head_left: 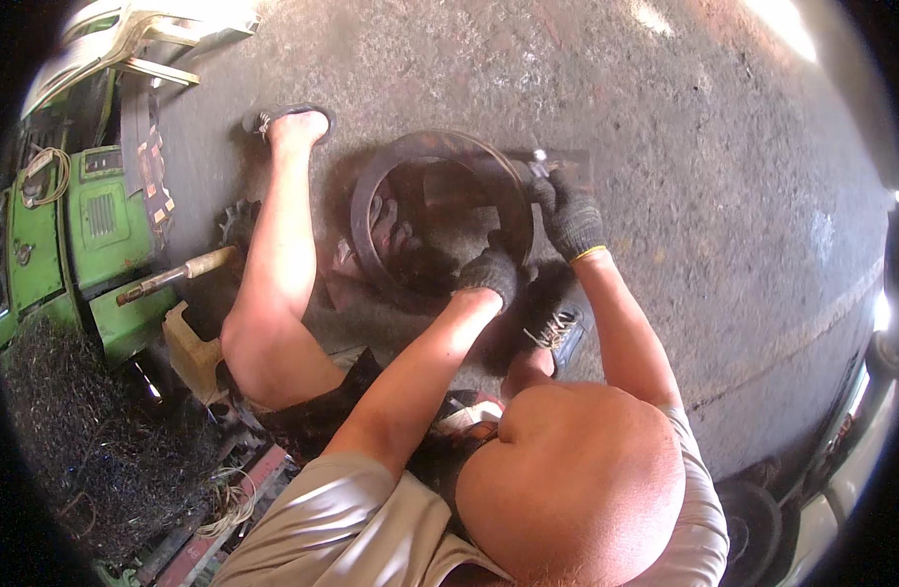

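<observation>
A large dark metal ring (368, 210) stands on or just above the floor between my legs, slightly tilted. My left hand (490, 274), in a dark knitted glove, is closed on the ring's near right part, its fingers reaching inside. Just outside the ring's right side is my right hand (571, 217), gloved with a yellow cuff edge. Its fingers are curled round something with a small shiny tip (539, 157); the rest is hidden and blurred. A dark flat plate (575, 164) shows beyond those fingers. Through the ring, a crumpled cloth or glove (391, 230) is visible.
Rough grey concrete floor (694, 176) spreads around. To the left are a green machine cabinet (102, 215), a shaft with a pale sleeve (180, 276), a toothed gear (239, 220) and a heap of metal shavings (97, 440). A wheel (743, 533) is at lower right.
</observation>
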`<action>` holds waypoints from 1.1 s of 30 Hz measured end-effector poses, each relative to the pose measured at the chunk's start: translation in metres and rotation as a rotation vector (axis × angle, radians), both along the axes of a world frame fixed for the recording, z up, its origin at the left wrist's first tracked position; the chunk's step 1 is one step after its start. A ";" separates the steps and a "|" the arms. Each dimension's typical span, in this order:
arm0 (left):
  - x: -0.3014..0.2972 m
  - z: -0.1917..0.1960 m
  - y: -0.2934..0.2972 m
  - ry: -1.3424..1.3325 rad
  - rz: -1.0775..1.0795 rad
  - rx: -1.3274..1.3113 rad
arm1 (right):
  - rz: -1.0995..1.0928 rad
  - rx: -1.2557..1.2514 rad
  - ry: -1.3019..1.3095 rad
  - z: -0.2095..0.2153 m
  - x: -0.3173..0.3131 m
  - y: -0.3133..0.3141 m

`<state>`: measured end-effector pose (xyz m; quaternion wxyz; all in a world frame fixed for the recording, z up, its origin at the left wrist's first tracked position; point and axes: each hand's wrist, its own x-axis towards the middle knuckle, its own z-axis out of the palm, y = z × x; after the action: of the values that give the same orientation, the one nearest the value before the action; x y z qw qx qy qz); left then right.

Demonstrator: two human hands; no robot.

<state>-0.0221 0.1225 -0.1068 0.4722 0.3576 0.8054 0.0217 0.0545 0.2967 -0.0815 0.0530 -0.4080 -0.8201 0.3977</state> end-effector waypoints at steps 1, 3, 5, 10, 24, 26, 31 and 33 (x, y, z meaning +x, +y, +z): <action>0.000 0.002 0.001 0.017 0.006 -0.015 | -0.030 0.021 0.080 0.001 0.001 0.000; 0.001 0.005 0.002 0.034 -0.020 -0.143 | -0.031 -0.010 0.057 0.001 0.003 -0.002; 0.001 0.005 0.002 0.085 0.088 -0.102 | 0.015 -0.073 -0.096 0.000 0.004 -0.002; 0.000 -0.006 -0.001 0.005 0.027 0.057 | -0.065 -0.056 0.041 -0.004 0.004 -0.005; -0.007 0.022 0.011 0.010 0.055 -0.083 | 0.007 -0.049 -0.093 -0.013 0.004 -0.003; -0.007 0.020 0.010 0.026 0.092 -0.033 | 0.007 0.007 -0.046 -0.015 0.005 -0.004; -0.002 -0.015 -0.002 0.095 -0.209 -0.103 | -0.025 -0.074 -0.009 -0.014 0.006 -0.003; -0.001 -0.023 -0.004 0.267 -0.227 -0.027 | 0.028 -0.060 -0.069 -0.011 0.005 0.001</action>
<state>-0.0229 0.1180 -0.1295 0.3650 0.4394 0.8158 -0.0903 0.0593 0.2974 -0.0928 0.0071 -0.4113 -0.8149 0.4084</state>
